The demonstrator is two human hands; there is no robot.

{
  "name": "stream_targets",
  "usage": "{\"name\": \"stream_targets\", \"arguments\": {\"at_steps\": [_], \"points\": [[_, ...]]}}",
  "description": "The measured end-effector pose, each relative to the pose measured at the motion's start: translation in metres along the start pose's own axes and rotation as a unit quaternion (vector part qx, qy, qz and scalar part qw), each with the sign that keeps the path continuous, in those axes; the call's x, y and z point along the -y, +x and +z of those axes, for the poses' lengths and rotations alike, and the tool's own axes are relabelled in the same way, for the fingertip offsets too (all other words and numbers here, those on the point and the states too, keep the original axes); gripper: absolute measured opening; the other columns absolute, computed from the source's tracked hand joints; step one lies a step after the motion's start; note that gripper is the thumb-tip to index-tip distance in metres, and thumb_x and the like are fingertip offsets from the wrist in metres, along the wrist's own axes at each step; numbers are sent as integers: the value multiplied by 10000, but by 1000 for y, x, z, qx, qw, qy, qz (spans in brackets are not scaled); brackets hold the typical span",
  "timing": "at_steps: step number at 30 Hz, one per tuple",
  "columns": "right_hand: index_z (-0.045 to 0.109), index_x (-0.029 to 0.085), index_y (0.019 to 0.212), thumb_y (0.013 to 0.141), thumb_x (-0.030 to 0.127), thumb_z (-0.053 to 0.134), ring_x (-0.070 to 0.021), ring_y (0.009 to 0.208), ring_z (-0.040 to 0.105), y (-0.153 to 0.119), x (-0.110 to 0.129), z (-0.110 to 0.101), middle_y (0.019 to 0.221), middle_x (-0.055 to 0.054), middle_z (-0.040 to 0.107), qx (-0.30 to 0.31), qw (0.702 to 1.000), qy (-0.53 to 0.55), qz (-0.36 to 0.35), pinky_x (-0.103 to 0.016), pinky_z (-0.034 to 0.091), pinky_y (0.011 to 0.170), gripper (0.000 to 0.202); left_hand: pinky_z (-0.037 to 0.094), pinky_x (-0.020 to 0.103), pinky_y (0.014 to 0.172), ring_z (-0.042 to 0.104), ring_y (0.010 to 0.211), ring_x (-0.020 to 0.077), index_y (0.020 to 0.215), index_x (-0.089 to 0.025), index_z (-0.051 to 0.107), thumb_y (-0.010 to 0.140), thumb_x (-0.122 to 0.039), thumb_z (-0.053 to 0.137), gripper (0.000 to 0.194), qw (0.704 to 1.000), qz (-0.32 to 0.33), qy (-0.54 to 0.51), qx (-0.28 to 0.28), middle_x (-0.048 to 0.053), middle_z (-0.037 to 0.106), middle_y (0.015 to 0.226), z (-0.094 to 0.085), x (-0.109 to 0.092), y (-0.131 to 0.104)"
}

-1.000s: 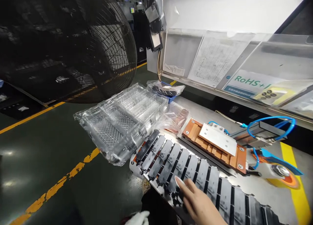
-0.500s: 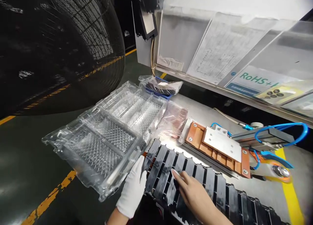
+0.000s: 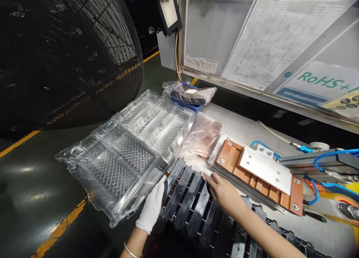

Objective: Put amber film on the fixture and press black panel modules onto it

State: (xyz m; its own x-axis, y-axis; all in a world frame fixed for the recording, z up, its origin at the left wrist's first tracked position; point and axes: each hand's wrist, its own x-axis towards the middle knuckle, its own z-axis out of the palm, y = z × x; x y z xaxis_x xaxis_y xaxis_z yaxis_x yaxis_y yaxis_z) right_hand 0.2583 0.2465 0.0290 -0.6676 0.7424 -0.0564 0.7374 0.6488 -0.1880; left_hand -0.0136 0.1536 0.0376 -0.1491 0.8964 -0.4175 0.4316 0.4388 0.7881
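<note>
Resting flat and spread rather than pinching, the bare right hand [image 3: 224, 192] is lying across the upper ends of the black strips [image 3: 185, 194], its fingertips [image 3: 208, 177] reaching toward the far edge of the row; nothing is being gripped, and the open palm looks placed to press or slide the strips, which are lying side by side and slanted in a rack [image 3: 252, 228] running off toward the wrist. To its left, the gloved left hand [image 3: 151, 209] is lying with fingers together and extended, its tips touching the near corner of the clear tray [image 3: 126, 153] just where that tray is meeting the end of the strip row; whether it is pinching the tray's edge cannot be told, but it seems set there to steady the tray beside the strips. Just beyond the right fingertips a pink bag [image 3: 203, 136] is lying against the tray, and to the right of them a copper fixture [image 3: 260, 172] with a metal plate is sitting on the bench [image 3: 241, 129], blue hoses [image 3: 322, 157] trailing from it. Farther behind the tray, a bagged blue bin [image 3: 189, 95] is standing, and a fan [image 3: 70, 52] is looming well to the left.
</note>
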Motion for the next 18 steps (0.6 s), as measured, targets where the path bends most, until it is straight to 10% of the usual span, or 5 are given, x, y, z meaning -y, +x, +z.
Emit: {"name": "stream_targets", "arguments": {"at_steps": [8, 18], "points": [[486, 111, 1345, 972, 172, 335, -211, 688, 688, -13, -23, -8, 1016, -119, 589, -51, 993, 24, 102, -341, 594, 588, 407, 191, 371, 1222, 378, 1413, 185, 1425, -149, 456, 957, -568, 251, 661, 999, -25, -29, 18, 69, 469, 1502, -2, -16, 15], [365, 173, 1411, 984, 183, 284, -195, 683, 700, -87, 16, -8, 960, -95, 578, -62, 990, 37, 118, -303, 600, 552, 435, 137, 362, 1221, 312, 1445, 209, 1440, -106, 434, 923, -676, 244, 793, 995, -59, -42, 68, 82, 419, 1527, -8, -25, 25]]}}
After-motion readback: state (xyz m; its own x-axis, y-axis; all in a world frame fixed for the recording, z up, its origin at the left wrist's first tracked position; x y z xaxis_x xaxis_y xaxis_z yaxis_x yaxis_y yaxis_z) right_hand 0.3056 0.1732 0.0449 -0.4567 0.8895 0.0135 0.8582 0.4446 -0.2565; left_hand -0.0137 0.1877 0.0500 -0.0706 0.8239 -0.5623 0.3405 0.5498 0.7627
